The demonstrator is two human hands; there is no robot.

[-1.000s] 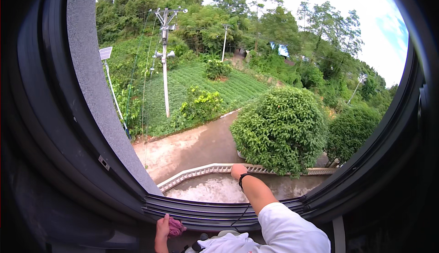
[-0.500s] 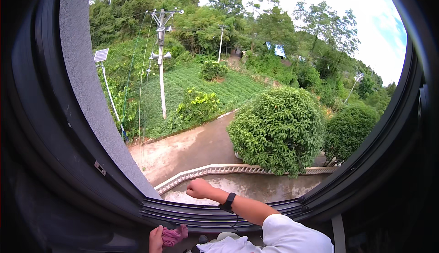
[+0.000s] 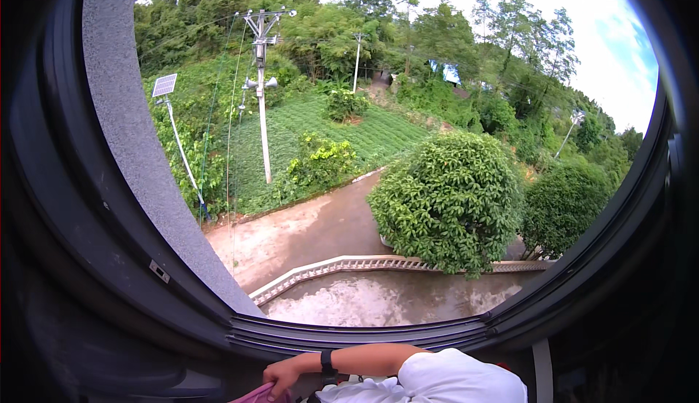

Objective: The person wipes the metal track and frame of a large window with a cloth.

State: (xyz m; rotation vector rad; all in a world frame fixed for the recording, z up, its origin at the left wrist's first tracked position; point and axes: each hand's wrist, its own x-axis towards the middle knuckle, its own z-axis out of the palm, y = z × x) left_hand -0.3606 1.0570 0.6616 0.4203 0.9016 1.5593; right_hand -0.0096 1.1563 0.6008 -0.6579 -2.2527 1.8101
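Note:
Low in the view, my right arm in a white sleeve reaches across to the left, a black watch (image 3: pixel 327 362) on its wrist. My right hand (image 3: pixel 282 375) is closed on a pink cloth (image 3: pixel 256 393), which runs off the bottom edge. Only part of the cloth shows. My left hand is out of the picture. Just beyond my right forearm lies the dark window track (image 3: pixel 349 336).
A dark window frame (image 3: pixel 138 235) curves around both sides, with a grey rough wall (image 3: pixel 156 184) outside on the left. Far below are a pale balustrade (image 3: pixel 342 263), a wet paved yard, a round leafy tree (image 3: pixel 448 203) and a utility pole (image 3: pixel 262 112).
My right hand has come back from over the window track, down and left, and now grips the cloth. My left hand, which held the cloth, has left the view.

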